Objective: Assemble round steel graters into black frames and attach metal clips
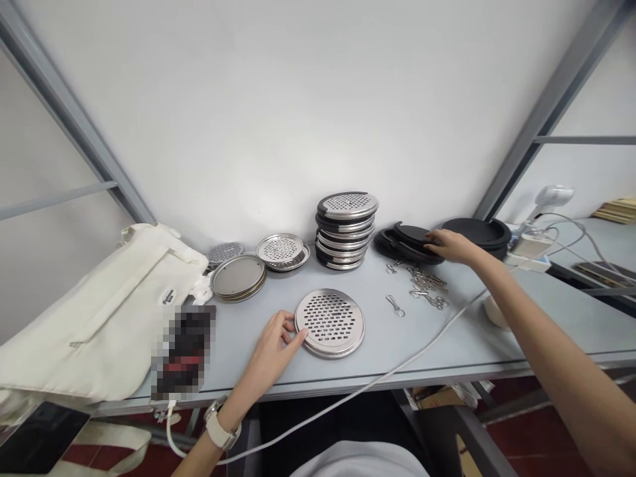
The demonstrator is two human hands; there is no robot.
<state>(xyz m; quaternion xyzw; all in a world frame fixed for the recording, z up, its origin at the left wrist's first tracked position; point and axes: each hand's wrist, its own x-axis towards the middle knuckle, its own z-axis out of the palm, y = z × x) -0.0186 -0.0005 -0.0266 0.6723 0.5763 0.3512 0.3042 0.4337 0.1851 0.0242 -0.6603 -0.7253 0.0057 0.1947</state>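
Lap (pixel 358 461), left hand (pixel 275 342) touching disc (pixel 335 318) (slotted), right hand (pixel 450 245) gripping black holder (pixel 414 234)

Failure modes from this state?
The white cable runs across the table edge near the metal clips, so a sleeve-free forearm or the cable itself might drag them.

The right hand is on the loosely piled black rings; lifting one may shift others.

The tall stack looks uneven, so a bump could topple it.

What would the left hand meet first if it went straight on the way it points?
Left hand: the round, silver, perforated metal disc, right at its fingertips. Looks like contact already, though exact depth is unclear.
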